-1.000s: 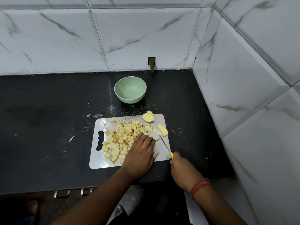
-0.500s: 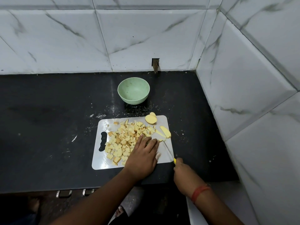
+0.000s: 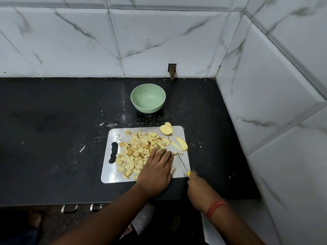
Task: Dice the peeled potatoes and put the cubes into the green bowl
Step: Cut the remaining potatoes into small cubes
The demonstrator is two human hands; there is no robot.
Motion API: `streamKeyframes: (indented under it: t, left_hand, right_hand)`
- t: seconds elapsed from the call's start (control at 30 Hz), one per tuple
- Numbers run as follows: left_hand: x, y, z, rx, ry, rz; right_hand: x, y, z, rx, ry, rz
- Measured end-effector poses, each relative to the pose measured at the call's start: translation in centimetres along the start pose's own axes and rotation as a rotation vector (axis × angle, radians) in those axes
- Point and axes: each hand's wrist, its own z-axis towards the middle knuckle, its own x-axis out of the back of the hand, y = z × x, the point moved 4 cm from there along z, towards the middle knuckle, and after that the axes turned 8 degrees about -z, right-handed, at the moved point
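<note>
Bare forearms, no sleeves; red-orange thread band (image 3: pixel 215 207) round right wrist; left wrist bare.

A black counter (image 3: pixel 53 129), flecked with pale crumbs and smears, runs into a corner. White marble-look wall tiles (image 3: pixel 70 41) with grey veins rise behind it and along the right side. A small dark notch (image 3: pixel 172 70) breaks the back wall. Metal drawer handles (image 3: pixel 69 208) show below the counter's edge.

One bowl (image 3: pixel 148 98), one board (image 3: pixel 113 137), one knife (image 3: pixel 183 164).
</note>
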Motion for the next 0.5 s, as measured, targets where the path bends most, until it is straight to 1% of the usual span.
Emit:
streamKeyframes:
  t: [0.07,0.23,0.33,0.5]
  left_hand:
    - [0.1,0.0,0.0,-0.001,0.001,0.002]
    - [-0.1,-0.1,-0.1,0.021,-0.017,0.0]
    - [-0.2,-0.1,-0.3,0.028,-0.013,-0.008]
    - [-0.1,0.0,-0.2,0.036,-0.007,-0.008]
  right_hand:
    - [-0.3,0.7,-0.8,0.01,0.011,0.003]
    - [0.9,0.6,-0.9,0.072,0.126,0.02]
    - [1.0,-0.4,-0.2,0.086,0.111,0.006]
    - [0.5,-1.1,0.6,0.047,0.051,-0.033]
